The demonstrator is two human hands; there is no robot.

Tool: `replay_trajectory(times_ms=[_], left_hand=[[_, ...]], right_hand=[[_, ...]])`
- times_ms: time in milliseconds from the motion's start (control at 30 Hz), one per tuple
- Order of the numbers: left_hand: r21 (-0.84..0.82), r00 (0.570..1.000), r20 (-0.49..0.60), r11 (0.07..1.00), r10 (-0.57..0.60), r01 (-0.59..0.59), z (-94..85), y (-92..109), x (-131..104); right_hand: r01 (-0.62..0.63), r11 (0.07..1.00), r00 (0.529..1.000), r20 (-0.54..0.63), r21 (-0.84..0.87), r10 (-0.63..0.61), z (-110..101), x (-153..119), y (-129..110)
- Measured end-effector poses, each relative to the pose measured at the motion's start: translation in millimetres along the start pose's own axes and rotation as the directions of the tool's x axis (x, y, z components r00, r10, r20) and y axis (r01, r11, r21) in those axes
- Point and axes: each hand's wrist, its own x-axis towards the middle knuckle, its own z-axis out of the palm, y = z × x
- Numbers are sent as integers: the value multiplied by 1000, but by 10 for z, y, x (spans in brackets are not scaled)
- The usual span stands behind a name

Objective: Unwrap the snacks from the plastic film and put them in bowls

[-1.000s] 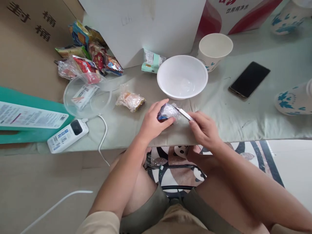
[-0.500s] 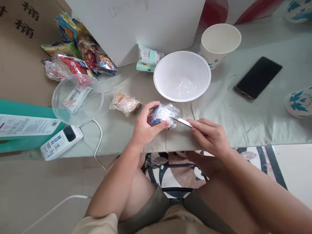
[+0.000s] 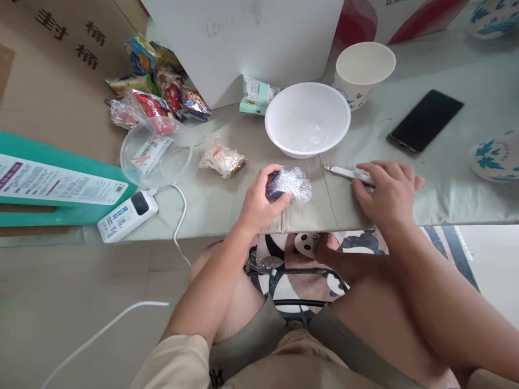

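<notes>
My left hand (image 3: 265,197) is closed around a small wrapped packet (image 3: 290,185), thumb below and fingers above. Crinkled clear film covers its right side, with blue print showing at the left. My right hand (image 3: 387,192) is low over the table to the right, its thumb and forefinger around the rear end of a slim silver knife-like tool (image 3: 344,172). The tool's narrow tip points left, towards the packet but apart from it. Behind the packet stands a white plastic bowl (image 3: 270,121). Another clear-wrapped snack (image 3: 223,161) lies to the left.
A paper cup (image 3: 357,89) and a black phone (image 3: 427,121) are at the right. Snack packets (image 3: 158,86), a clear plastic lid (image 3: 130,162) and a white power bank (image 3: 127,216) with a cable are at the left. Boxes (image 3: 243,48) line the back.
My right hand has moved right, taking the tool away from the packet and down to the table. My left hand still holds the packet. The view has shifted slightly.
</notes>
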Motion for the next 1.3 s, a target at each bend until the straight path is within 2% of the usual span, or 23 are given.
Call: replay_trajectory(times_ms=[67, 167, 233, 300, 367, 433, 500, 567, 600, 700, 900, 1067, 1167, 1233, 1300], left_hand=[[142, 998, -50, 989, 50, -42, 37, 31, -9], [276, 990, -93, 958, 109, -79, 51, 38, 36], [286, 983, -145, 956, 114, -69, 37, 27, 97], [236, 962, -254, 971, 100, -38, 13, 15, 163], [58, 938, -347, 998, 8, 13, -16, 15, 214], [-275, 920, -338, 956, -199, 106, -41, 33, 238], [-584, 896, -197, 782, -397, 218, -58, 66, 238], [-728, 873, -76, 625, -481, 281, -68, 101, 224], [-749, 869, -54, 596, -493, 291, -71, 112, 217], [-718, 863, -105, 638, -494, 278, -82, 101, 205], [-591, 864, -176, 753, -471, 289, -132, -12, 199], [-564, 820, -241, 762, -519, 317, -182, -14, 187], [-532, 796, -262, 769, -546, 353, -194, 9, 199], [-488, 799, -256, 786, -544, 379, -193, 5, 203], [-432, 816, -272, 823, -509, 369, -189, -22, 192]], right_hand=[[12, 1000, 1000, -15, 16, -12, -10, -11, -77], [105, 988, 994, 26, 111, -108, 1, -34, -246], [176, 966, 981, 44, 192, -187, 21, -34, -377], [219, 936, 967, 66, 276, -246, 32, -5, -520], [227, 905, 954, 103, 361, -280, 28, 53, -674], [209, 874, 944, 143, 440, -298, 20, 119, -827], [185, 843, 937, 168, 506, -307, 24, 163, -948], [155, 818, 934, 186, 554, -304, 49, 163, -1007], [146, 806, 934, 189, 574, -304, 66, 148, -1008], [136, 786, 947, 153, 603, -281, 102, 84, -913], [39, 870, 990, 100, 492, -100, 9, 103, -633], [-48, 899, 998, -16, 435, 61, -107, 202, -391], [-138, 931, 990, 64, 339, 124, -156, 249, -170], [-187, 952, 979, 122, 241, 161, -186, 264, -37], [-202, 962, 978, 81, 183, 190, -219, 259, 26]])
